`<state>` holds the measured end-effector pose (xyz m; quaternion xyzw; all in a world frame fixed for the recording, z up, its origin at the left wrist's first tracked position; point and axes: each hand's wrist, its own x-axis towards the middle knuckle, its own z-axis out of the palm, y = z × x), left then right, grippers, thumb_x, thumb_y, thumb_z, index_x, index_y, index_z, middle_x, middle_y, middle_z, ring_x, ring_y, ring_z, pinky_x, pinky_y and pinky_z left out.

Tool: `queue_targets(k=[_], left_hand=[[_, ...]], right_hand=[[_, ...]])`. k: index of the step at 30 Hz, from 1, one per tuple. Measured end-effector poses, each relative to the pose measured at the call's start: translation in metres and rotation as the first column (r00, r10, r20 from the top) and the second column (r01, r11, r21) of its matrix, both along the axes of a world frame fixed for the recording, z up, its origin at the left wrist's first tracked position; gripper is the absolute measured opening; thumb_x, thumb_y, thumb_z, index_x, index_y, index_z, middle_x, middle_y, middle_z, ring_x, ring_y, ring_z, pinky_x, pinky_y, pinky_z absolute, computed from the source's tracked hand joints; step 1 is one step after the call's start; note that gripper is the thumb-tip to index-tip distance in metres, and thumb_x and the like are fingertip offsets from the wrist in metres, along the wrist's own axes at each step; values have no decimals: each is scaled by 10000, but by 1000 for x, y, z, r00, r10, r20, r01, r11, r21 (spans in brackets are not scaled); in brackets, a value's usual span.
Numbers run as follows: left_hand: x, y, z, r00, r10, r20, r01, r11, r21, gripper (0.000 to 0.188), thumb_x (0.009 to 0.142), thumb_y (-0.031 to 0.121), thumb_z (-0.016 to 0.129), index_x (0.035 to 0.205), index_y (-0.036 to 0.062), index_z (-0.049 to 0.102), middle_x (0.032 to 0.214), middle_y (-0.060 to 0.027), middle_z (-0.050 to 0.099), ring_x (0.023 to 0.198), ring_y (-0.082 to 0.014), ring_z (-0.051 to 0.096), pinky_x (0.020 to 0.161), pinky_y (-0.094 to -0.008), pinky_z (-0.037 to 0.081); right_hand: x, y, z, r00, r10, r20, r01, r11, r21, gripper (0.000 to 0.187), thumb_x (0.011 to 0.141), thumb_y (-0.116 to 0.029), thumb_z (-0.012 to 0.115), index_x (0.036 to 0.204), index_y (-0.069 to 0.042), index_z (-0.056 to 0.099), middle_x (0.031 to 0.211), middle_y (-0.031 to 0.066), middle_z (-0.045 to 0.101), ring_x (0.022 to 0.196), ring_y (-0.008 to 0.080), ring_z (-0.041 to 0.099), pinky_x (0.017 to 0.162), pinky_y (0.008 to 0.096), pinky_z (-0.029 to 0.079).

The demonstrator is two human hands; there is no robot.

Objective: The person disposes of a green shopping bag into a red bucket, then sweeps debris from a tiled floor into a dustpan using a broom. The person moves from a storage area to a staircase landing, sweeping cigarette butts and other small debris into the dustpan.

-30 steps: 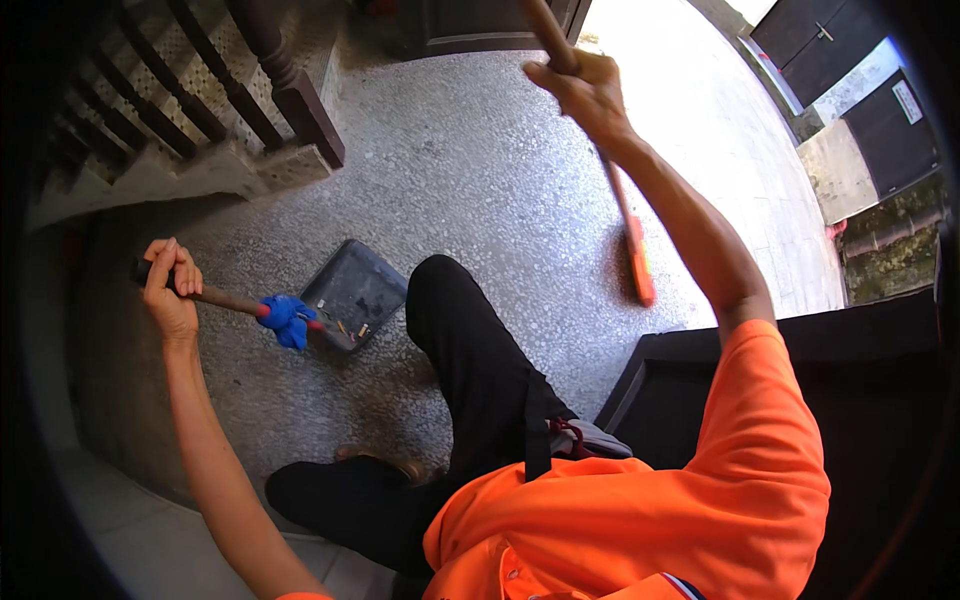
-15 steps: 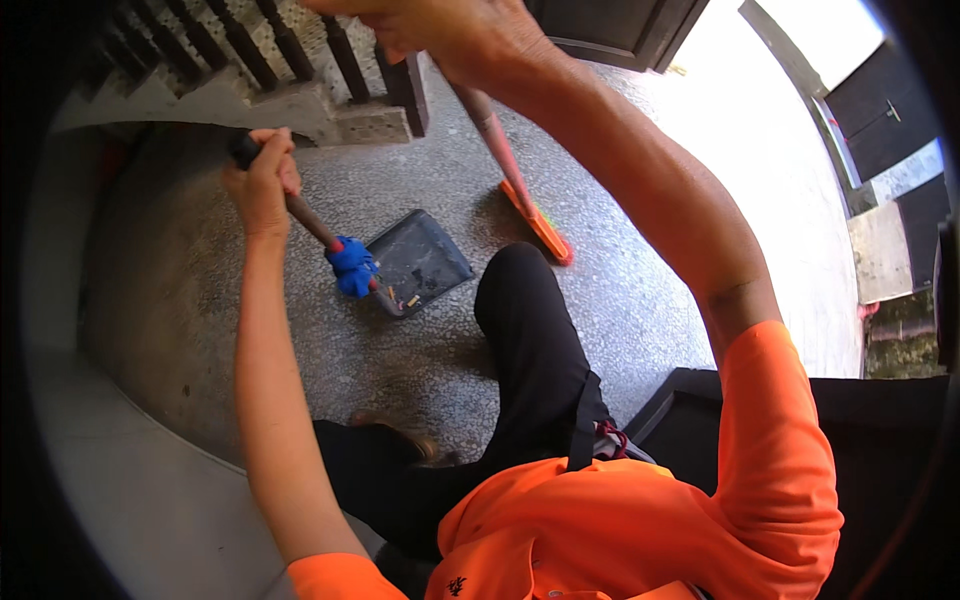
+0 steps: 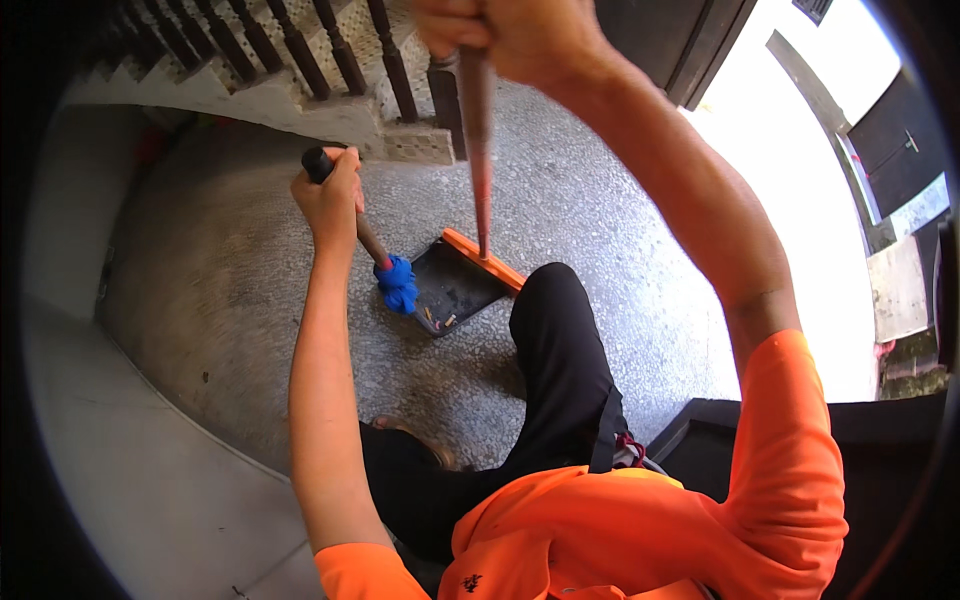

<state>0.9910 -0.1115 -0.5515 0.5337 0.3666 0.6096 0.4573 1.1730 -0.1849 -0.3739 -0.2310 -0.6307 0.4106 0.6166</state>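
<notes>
My left hand (image 3: 330, 198) is closed round the upper handle of a long-handled dustpan (image 3: 452, 290), just below its black end cap. A blue cloth (image 3: 397, 284) is knotted about the handle close to the pan. The black pan rests on the floor with a few small bits of litter at its handle side. My right hand (image 3: 505, 35), partly cut off by the upper edge, grips the pinkish handle of a broom (image 3: 481, 190). The broom's orange head (image 3: 485, 258) lies along the pan's far right edge, touching or just over it. Its bristles are hidden.
Stairs with dark balusters (image 3: 338, 50) rise at the far left, above the speckled floor (image 3: 600, 230). A pale wall (image 3: 150, 450) runs along the near left. A dark door panel (image 3: 700, 440) stands close on my right, and a bright doorway opens beyond.
The broom head has swung left from the floor to the dustpan's edge, its handle now more upright. The dustpan and my left hand appear farther right in view, as does the whole scene slightly.
</notes>
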Motion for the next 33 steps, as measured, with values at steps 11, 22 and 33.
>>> queue_targets(k=[11, 22, 33], left_hand=[[-109, -4, -8, 936, 352, 7, -350, 934, -72, 145, 795, 95, 622, 714, 0, 547, 494, -25, 459, 367, -103, 398, 360, -253, 306], [-160, -41, -5, 955, 293, 45, -289, 955, -70, 170, 810, 73, 614, 674, 14, 531, 471, -9, 418, 373, -81, 368, 359, -248, 306], [-154, -44, -10, 945, 321, 62, -321, 947, -12, 156, 813, 75, 615, 695, 10, 537, 474, -9, 424, 363, -78, 369, 354, -238, 298]], right_hand=[[22, 23, -31, 972, -231, 38, 217, 950, 226, 244, 839, -150, 678, 634, -61, 581, 521, -32, 513, 419, 38, 446, 361, 215, 299], [-21, 57, -101, 838, -314, 447, 311, 947, 81, 342, 779, -370, 724, 771, -30, 691, 541, 18, 521, 487, 86, 481, 458, 239, 378], [-99, 0, -60, 948, -148, 283, 176, 981, -78, 312, 729, -294, 776, 797, 1, 705, 558, 18, 546, 493, 74, 490, 453, 242, 386]])
